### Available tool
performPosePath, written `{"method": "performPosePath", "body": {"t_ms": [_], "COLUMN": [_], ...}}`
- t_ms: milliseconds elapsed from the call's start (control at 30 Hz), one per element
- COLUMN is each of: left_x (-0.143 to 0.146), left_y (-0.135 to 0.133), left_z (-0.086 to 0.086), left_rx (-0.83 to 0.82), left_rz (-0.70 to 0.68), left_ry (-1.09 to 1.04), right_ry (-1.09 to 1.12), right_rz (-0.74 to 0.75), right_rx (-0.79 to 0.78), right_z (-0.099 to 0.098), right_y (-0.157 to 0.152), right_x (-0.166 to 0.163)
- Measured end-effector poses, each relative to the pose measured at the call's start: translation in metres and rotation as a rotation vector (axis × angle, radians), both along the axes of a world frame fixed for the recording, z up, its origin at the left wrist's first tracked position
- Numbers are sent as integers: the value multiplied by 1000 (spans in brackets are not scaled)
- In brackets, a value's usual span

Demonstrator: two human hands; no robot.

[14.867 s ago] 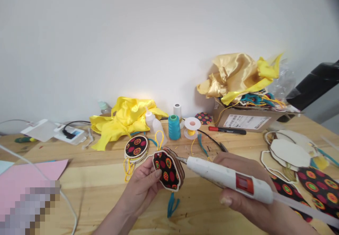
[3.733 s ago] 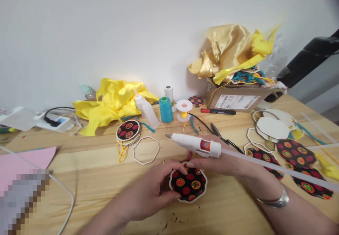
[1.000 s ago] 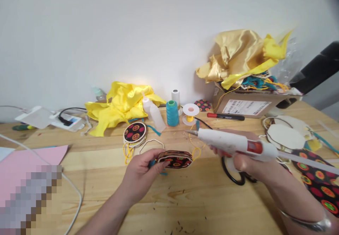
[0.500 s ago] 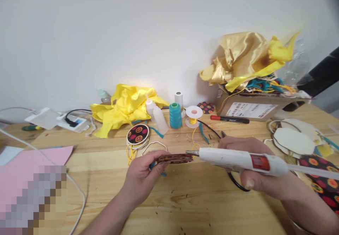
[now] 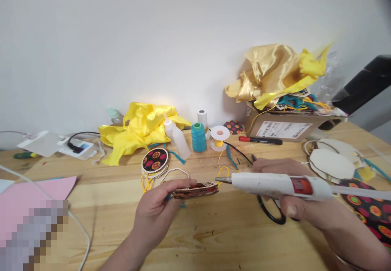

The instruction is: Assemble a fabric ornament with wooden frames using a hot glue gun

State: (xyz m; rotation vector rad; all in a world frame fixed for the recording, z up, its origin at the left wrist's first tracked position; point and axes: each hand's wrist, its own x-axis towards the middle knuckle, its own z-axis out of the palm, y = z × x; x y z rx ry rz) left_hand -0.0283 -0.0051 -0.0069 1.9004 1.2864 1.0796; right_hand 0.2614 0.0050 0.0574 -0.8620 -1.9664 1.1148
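Box label (image 5: 283,129) unreadable, glue gun (image 5: 276,183) unbranded

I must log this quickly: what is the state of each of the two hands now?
Left hand: closed on the flat fabric-covered ornament with black patterned cloth, held edge-on.
Right hand: closed on the white glue gun.

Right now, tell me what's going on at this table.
A person is doing craft work at a cluttered wooden table. The left hand holds a flat fabric-covered ornament edge-on above the tabletop, while the right hand grips a white hot glue gun, its metal nozzle pointed at the ornament's right edge, close to it. Black-handled scissors lie under the right hand; a teal thread cone and yellow satin fabric sit behind.
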Motion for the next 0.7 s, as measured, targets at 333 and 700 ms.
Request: {"method": "performPosePath", "body": {"t_ms": [333, 700], "left_x": [11, 13], "left_y": [2, 10], "left_z": [5, -4], "left_rx": [-325, -623], "left_rz": [180, 39], "left_ry": [-475, -1057], "right_ry": [2, 15], "right_rz": [13, 50], "right_rx": [46, 96], "right_z": [-7, -16], "right_y": [1, 2], "right_x": [1, -7]}}
